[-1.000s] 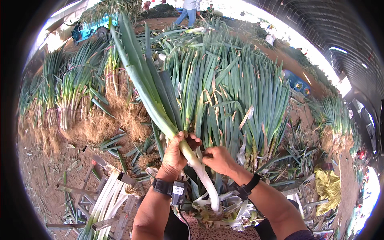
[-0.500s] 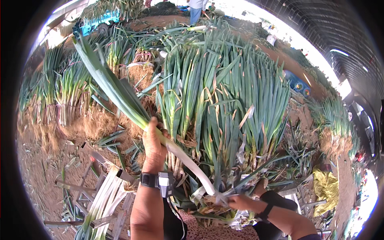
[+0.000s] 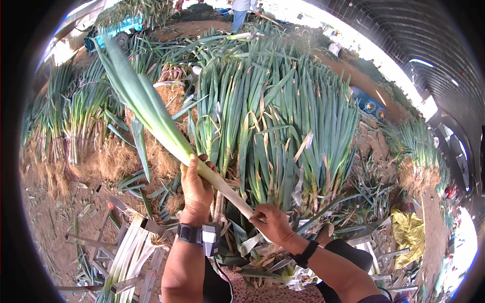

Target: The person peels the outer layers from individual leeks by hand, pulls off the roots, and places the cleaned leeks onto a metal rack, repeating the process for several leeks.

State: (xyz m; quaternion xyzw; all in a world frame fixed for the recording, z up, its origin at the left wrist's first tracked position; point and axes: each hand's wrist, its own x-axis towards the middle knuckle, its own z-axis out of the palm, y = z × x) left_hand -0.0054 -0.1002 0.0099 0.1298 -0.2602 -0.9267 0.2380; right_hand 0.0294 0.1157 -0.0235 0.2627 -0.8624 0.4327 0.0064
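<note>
A long green onion (image 3: 172, 139) slants across my front, its green leaves up at the left and its white stalk down at the right. My left hand (image 3: 197, 187) is closed around the middle of the stalk. Lower down, my right hand (image 3: 273, 222) has its fingers curled and pinched against the white part. One loose leaf (image 3: 140, 146) droops from the onion's left side. The root end is mostly hidden behind my right hand. Just beyond my hands stands a dense row of upright green onions (image 3: 283, 121).
White-stalked green onions (image 3: 129, 257) lie on a metal rack (image 3: 91, 241) at the lower left. Tied bundles with shaggy roots (image 3: 93, 111) stand at the left. A yellow sack (image 3: 409, 237) lies at the right. Far off are a blue vehicle (image 3: 126, 26) and a standing person (image 3: 240, 15).
My right hand has moved up and left from the root end onto the white stalk. A leaf now hangs down from the onion. My left hand keeps its hold.
</note>
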